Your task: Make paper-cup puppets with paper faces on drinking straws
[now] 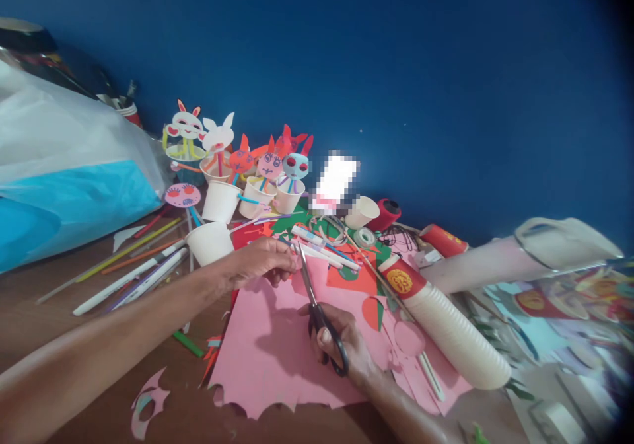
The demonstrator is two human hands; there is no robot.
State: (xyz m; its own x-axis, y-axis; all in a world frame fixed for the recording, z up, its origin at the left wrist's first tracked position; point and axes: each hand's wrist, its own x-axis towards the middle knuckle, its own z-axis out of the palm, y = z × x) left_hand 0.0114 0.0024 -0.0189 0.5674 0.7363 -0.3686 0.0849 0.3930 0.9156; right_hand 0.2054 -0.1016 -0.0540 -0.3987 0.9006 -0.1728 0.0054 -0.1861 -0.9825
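Note:
My right hand (339, 338) is wrapped round the black handles of the scissors (307, 279), whose blades point up and away. Close to the blade tips, my left hand (270, 259) pinches a small piece of pink paper (297, 259), partly hidden by the fingers. Beneath both hands lies a large pink paper sheet (267, 351) with scalloped cuts along its near edge. An orange paper piece (351, 269) and several white marker pens (329, 249) rest just beyond the scissors.
Paper cups with animal-face puppets (218, 137) stand at the back left. A stack of paper cups (446, 325) lies on the right. Several straws and pens (139, 279) lie left, near a plastic bag (64, 147). Pink scraps (151, 404) lie at the front. A blue wall (396, 67) rises behind.

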